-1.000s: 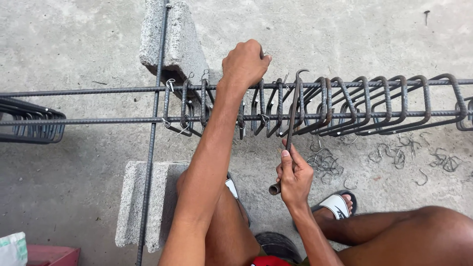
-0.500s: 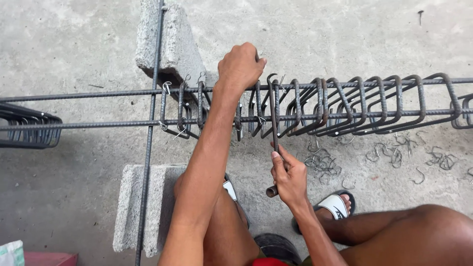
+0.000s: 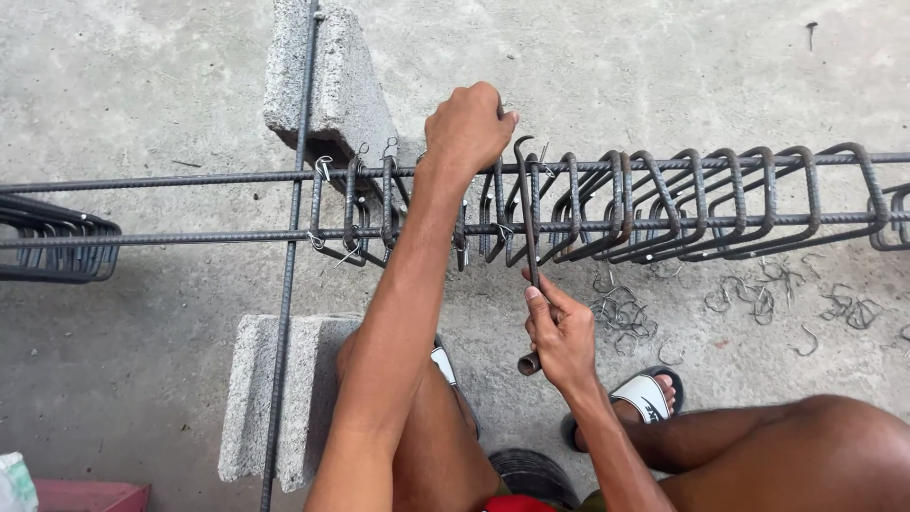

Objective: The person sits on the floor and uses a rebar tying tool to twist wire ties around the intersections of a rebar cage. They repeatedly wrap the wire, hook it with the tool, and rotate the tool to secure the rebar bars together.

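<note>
Left hand fisted on rebar; right hand grips hook tool.

Grey concrete blocks, dk rusty-brown rebar, white-strap sandal.

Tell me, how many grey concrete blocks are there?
2. One concrete block lies beyond the rebar cage, at top; the other block sits nearer, lower left, beside the left arm. More could be off-frame.

Our left hand grips the top rebar while our right hand holds a hooked tool among the stirrups.
</note>
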